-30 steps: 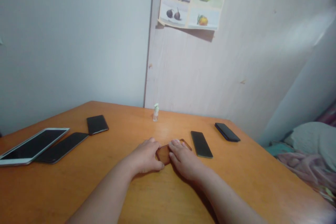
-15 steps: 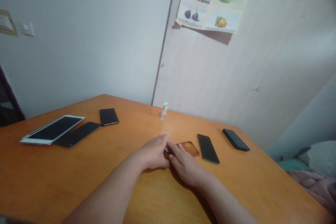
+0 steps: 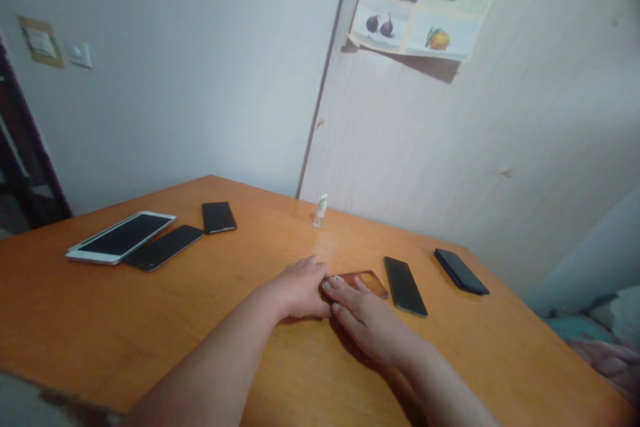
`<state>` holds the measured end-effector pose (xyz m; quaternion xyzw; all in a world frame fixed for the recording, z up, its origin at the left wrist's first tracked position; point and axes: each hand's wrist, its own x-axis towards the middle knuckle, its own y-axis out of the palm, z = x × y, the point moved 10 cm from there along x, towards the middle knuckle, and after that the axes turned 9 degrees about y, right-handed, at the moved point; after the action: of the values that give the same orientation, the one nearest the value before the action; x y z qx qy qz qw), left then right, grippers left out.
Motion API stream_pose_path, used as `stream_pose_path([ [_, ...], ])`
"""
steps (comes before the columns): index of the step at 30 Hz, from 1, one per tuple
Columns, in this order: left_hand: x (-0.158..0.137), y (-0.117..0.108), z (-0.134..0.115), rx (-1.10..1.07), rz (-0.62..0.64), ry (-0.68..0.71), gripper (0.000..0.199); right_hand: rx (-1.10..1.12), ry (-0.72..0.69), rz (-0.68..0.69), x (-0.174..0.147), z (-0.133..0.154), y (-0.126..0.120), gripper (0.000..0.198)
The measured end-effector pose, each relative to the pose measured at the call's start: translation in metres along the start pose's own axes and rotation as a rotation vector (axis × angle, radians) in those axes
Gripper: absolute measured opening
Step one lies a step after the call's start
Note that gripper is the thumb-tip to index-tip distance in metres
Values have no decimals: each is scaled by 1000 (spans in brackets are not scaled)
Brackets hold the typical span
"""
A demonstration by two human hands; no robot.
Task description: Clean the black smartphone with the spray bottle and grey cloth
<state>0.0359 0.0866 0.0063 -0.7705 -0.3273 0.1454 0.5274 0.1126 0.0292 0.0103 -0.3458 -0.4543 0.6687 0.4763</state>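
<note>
A brown, see-through phone case with a camera cut-out lies on the table. My left hand is closed at the case's left end, its fingertips partly hidden. My right hand lies over the near side of the case with its fingers held together. Under those fingertips a small white wad, like a tissue or wipe, presses on the case. Just right of the case rests a dark phone. Beyond the hands stands a small clear spray bottle.
On the left, a white-framed tablet lies beside a black phone, with another dark phone behind them. A dark stacked phone or wallet is near the right edge. The orange-brown table meets the wall behind.
The view has turned slightly left, so everything sits further right. My right fingers have shifted a little on the case, and more of the white wad shows. My left hand keeps its place at the case.
</note>
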Motion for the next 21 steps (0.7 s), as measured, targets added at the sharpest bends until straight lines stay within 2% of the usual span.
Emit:
stream_pose_path([
  [5,-1,-2,1,16,-13,4,48,-98,160,-80,-1,-28,-10,40],
  [11,0,0,2,0,-15,21,47,45,-39,0,-14,15,-7,47],
  [15,-1,-3,1,-32,-9,26,49,12,57,-22,-14,-10,-15,43],
  [17,-2,-4,-1,-72,4,35,43,4,102,-46,-15,-22,-18,42],
  [19,-2,-3,-6,-125,15,73,31,22,77,-33,-18,-18,-16,45],
  [21,-2,-4,-10,-150,11,107,24,49,12,-1,-21,-1,-12,49],
])
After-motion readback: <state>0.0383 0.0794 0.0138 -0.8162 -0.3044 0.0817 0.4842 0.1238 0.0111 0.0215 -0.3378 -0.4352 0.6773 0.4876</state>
